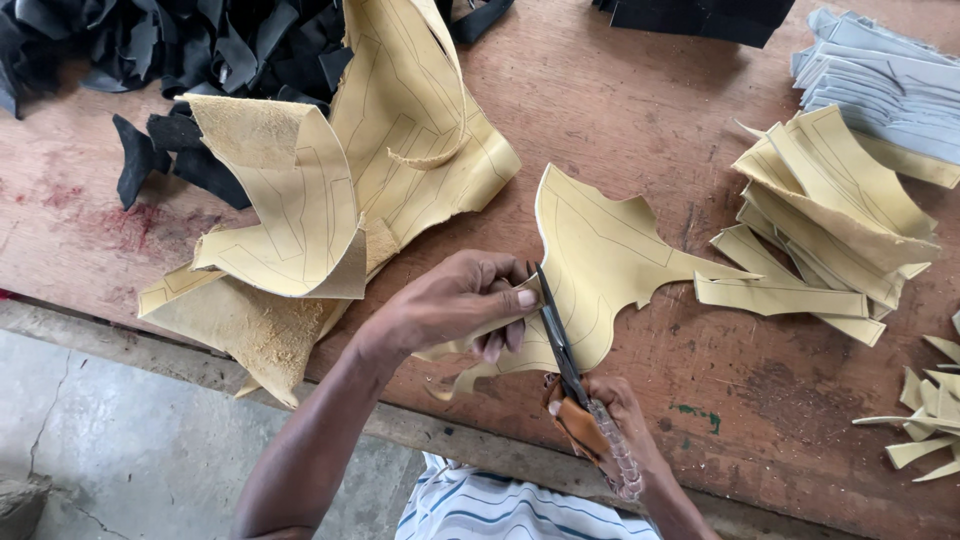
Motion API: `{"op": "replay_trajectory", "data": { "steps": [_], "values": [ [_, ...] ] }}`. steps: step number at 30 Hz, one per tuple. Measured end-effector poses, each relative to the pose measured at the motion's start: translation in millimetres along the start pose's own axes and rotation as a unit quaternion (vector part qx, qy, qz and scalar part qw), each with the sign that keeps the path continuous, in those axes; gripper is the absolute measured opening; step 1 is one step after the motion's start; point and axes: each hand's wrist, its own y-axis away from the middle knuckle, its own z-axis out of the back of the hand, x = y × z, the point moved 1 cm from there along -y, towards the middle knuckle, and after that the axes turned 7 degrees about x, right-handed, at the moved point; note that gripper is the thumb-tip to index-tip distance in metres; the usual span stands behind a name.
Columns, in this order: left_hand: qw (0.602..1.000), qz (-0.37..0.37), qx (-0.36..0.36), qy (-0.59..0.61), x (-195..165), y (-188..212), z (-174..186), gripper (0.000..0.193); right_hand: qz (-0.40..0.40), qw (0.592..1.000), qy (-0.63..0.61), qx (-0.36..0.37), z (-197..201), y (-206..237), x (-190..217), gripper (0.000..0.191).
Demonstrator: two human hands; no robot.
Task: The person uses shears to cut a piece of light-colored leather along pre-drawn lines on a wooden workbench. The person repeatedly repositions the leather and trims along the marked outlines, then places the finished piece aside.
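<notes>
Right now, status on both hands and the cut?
Left hand pinching tan leather piece. Right hand gripping scissors, blades in the leather's edge. Cut path unobstructed; cut tan pieces stacked aside.

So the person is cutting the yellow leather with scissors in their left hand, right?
Not quite. The head view shows the scissors in the right hand. The left hand holds the yellow leather piece steady, its fingers pinching the edge beside the blades. The rest is right: the piece is being cut with scissors.
</notes>
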Motion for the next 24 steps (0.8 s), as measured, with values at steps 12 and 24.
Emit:
{"op": "replay_trajectory", "data": {
  "steps": [12, 24],
  "values": [
    [0.994, -0.005, -0.083, -0.066, -3.2, -0.7, -6.3, 0.018, -0.069, 0.992, -0.091, 0.06, 5.2, -11.3, 32.6, 0.024],
    [0.999, -0.03, -0.013, -0.041, 1.2, -1.8, 4.5, 0.02, -0.121, 0.988, -0.085, 0.031, 8.2, -9.2, -4.5, 0.015]
  ]
}}
